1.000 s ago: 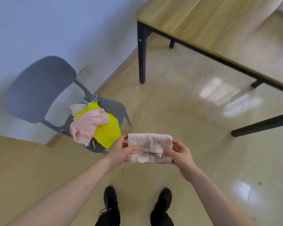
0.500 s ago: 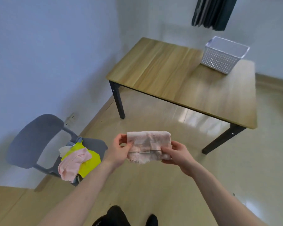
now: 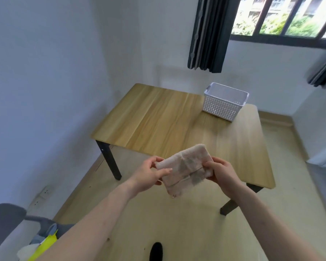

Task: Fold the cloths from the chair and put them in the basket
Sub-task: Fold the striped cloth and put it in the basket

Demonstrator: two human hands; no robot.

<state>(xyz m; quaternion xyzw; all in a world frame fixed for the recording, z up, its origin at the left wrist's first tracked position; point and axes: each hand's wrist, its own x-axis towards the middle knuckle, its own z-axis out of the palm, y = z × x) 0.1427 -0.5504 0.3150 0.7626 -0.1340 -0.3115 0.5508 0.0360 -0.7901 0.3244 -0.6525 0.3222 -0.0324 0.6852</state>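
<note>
Left hand [image 3: 149, 173] and right hand [image 3: 221, 171] clamp our folded pink cloth [image 3: 184, 171]; we judge carrying next, to the basket [image 3: 224, 108] at the counter's [image 3: 158, 117] far corner.

A table [image 3: 158, 117] stands ahead of the person, toward twelve o'clock, its left edge near the left wall. A basket [image 3: 222, 107] sits on the table's far right corner, at about one o'clock, below a window [image 3: 282, 17] in the far wall. A curtain [image 3: 208, 32] hangs left of the window, behind the table. A folded cloth [image 3: 184, 170] is held in the air over the table's near edge, between the left hand [image 3: 149, 174] on its left side and the right hand [image 3: 223, 174] on its right side. A chair [image 3: 6, 223] stands at eight o'clock by the left wall, with cloths [image 3: 43, 245] lying on its seat. A wall socket [image 3: 44, 193] sits low on the left wall, between chair and table.
</note>
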